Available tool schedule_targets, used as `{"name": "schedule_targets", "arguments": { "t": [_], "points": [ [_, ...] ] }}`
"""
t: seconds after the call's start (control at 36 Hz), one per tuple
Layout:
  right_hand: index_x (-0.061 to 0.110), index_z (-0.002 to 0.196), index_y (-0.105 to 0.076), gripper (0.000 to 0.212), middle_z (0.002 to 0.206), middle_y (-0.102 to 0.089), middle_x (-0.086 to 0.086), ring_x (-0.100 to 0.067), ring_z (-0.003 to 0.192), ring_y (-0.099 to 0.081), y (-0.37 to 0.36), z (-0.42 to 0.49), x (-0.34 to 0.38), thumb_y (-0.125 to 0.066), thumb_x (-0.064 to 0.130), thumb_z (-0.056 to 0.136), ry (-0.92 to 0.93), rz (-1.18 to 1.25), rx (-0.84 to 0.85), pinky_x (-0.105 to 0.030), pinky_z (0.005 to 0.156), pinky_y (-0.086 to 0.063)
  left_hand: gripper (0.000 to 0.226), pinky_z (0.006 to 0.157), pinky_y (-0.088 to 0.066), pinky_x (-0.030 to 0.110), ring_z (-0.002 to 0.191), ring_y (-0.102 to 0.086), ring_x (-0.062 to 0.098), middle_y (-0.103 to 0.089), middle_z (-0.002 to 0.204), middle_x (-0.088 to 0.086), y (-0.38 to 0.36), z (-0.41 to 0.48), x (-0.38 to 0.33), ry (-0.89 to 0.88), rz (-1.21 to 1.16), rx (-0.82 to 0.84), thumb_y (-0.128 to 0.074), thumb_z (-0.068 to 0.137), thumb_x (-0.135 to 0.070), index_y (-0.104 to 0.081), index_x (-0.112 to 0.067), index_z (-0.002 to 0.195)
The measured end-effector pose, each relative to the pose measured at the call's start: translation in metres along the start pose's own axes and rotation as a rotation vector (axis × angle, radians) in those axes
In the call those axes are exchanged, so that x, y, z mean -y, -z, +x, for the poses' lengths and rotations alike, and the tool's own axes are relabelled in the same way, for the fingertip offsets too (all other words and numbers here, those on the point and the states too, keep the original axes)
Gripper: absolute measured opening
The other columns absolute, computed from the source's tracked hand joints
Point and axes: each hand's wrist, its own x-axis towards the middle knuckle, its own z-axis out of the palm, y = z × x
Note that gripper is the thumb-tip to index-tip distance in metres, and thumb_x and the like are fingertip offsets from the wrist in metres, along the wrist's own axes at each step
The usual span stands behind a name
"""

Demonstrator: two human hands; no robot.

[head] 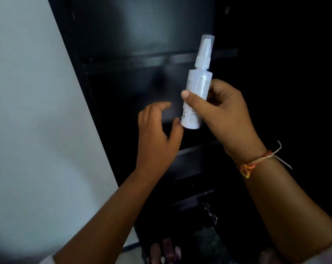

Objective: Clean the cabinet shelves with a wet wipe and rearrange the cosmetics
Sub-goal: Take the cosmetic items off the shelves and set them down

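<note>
Plain pale grey-white wall (27, 111) fills left side, evenly lit. Tall black wooden cabinet (123, 35) touches its edge; interior dim, faint sheen on back panel. Dark horizontal shelf boards (134, 62) cross interior.

At frame center, our right hand (224, 111) grips a white spray bottle (196, 88); our left hand (157, 136) spreads just beside it, before dark cabinet shelves (134, 62).

One spray bottle (196, 88). Two hands: the right hand (226, 117) grips the bottle, and the left hand (157, 134) is just left of its base. One thread bracelet (256, 162) lower right of the bottle. One dark cabinet (142, 25) behind it, with two shelves (132, 62) plainly showing. The pinkish things (167, 248) far below the bottle are too blurred to count.
</note>
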Motion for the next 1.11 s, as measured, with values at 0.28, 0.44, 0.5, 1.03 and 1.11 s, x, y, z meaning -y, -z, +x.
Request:
{"name": "schedule_targets", "arguments": {
  "t": [0.28, 0.44, 0.5, 1.03, 1.11],
  "points": [
    [0.035, 0.106, -0.061, 0.039, 0.096, -0.07, 0.012, -0.005, 0.09, -0.069, -0.003, -0.095, -0.128, -0.074, 0.053, 0.073, -0.32, -0.131, 0.102, -0.038, 0.081, -0.059, 0.029, 0.09, -0.036, 0.019, 0.108, -0.048, 0.018, -0.057, 0.114, 0.004, -0.028, -0.126, 0.056, 0.229, 0.094, 0.312, -0.062, 0.089, -0.015, -0.056, -0.007, 0.116],
    [0.029, 0.104, -0.065, 0.047, 0.091, -0.071, 0.01, -0.004, 0.087, -0.068, -0.003, -0.162, -0.195, -0.067, 0.06, 0.068, -0.506, -0.303, 0.22, -0.03, 0.076, -0.057, 0.026, 0.092, -0.039, 0.024, 0.107, -0.05, 0.017, -0.059, 0.112, 0.001, -0.033, -0.212, 0.086, 0.442, 0.117, 0.422, -0.063, 0.088, -0.014, -0.059, -0.012, 0.114],
    [0.028, 0.098, -0.065, 0.042, 0.088, -0.071, 0.009, -0.008, 0.086, -0.068, -0.003, -0.183, -0.218, -0.067, 0.059, 0.069, -0.579, -0.355, 0.291, -0.029, 0.073, -0.055, 0.025, 0.092, -0.041, 0.025, 0.107, -0.051, 0.018, -0.059, 0.112, 0.002, -0.031, -0.242, 0.096, 0.525, 0.145, 0.461, -0.062, 0.089, -0.016, -0.06, -0.014, 0.114],
    [0.006, 0.119, -0.061, 0.044, 0.117, -0.066, -0.013, -0.028, 0.111, -0.061, -0.033, -0.266, -0.372, -0.078, 0.012, 0.079, -0.863, -0.419, 0.525, -0.04, 0.096, -0.05, 0.013, 0.078, -0.046, 0.036, 0.09, -0.057, 0.026, -0.061, 0.097, 0.009, -0.015, -0.409, 0.149, 1.074, 0.333, 0.554, -0.066, 0.085, -0.012, -0.063, -0.009, 0.097],
    [0.008, 0.116, -0.062, 0.039, 0.113, -0.067, -0.01, -0.027, 0.108, -0.062, -0.042, -0.261, -0.385, -0.076, 0.014, 0.08, -0.851, -0.433, 0.583, -0.038, 0.093, -0.051, 0.013, 0.077, -0.043, 0.033, 0.089, -0.055, 0.025, -0.061, 0.096, 0.01, -0.018, -0.413, 0.153, 1.069, 0.337, 0.576, -0.066, 0.084, -0.011, -0.063, -0.008, 0.097]
  ]
}}
